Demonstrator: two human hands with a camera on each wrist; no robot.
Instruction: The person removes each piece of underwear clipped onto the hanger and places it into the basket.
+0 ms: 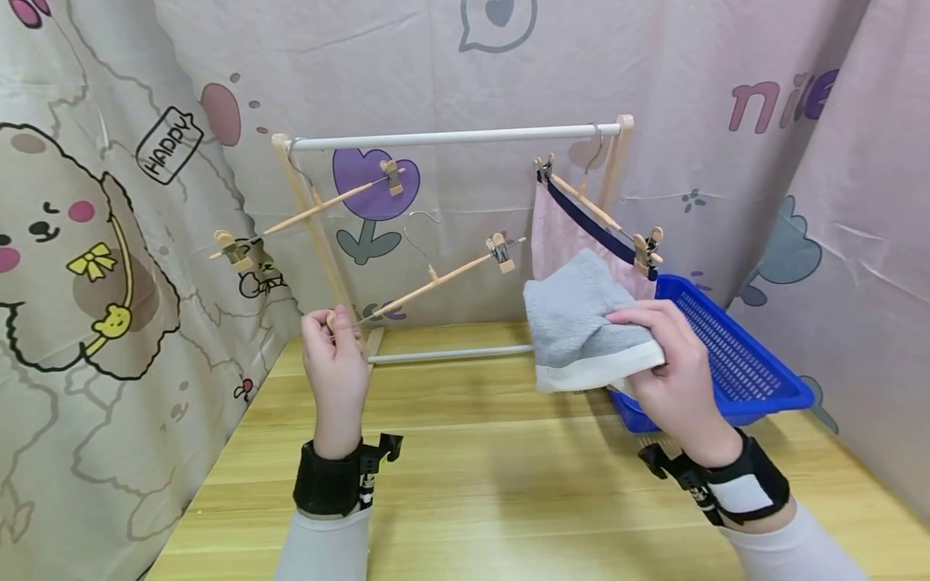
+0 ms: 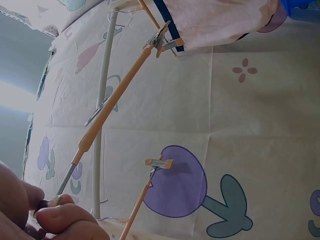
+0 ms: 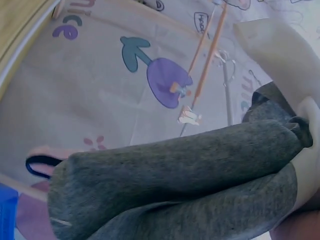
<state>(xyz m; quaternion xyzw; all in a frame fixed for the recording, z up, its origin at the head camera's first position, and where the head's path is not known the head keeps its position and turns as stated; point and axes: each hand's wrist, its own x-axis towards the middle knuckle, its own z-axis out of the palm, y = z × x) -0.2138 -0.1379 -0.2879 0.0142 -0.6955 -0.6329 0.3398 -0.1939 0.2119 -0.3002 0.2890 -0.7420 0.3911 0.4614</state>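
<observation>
Clip hanger (image 1: 436, 278), wooden bar w/ metal hook: held up in the air in front of the drying rack (image 1: 458, 137), tilted, its far end w/ a clip (image 1: 501, 252) higher than the near end. L hand (image 1: 334, 363) pinches the near end; fingers (image 2: 62, 215) clamped on it, thumb & forefinger together (left wrist view shows the pinch close up). Hook isn't on the rail.

R hand (image 1: 672, 367) holds a folded grey cloth (image 1: 581, 323) w/ white edge, fingers curled over its top, thumb side under; cloth is up off the bench (image 1: 508, 484), just in front of a blue basket (image 1: 734, 355). Right wrist view: grey cloth fills the lower frame.

Rack: wooden posts, white top rail, 2nd rail low near the bench. On the rail, R side, a hanger (image 1: 599, 214) w/ pink cloth (image 1: 563, 238) clipped on, navy band along its top. L side, another clip hanger (image 1: 312, 211) hangs bare, tilted.

Basket sits on the bench at R, beside the rack's R post. Both wrists wear black straps. Cartoon-print curtain (image 1: 109, 242) all round.
</observation>
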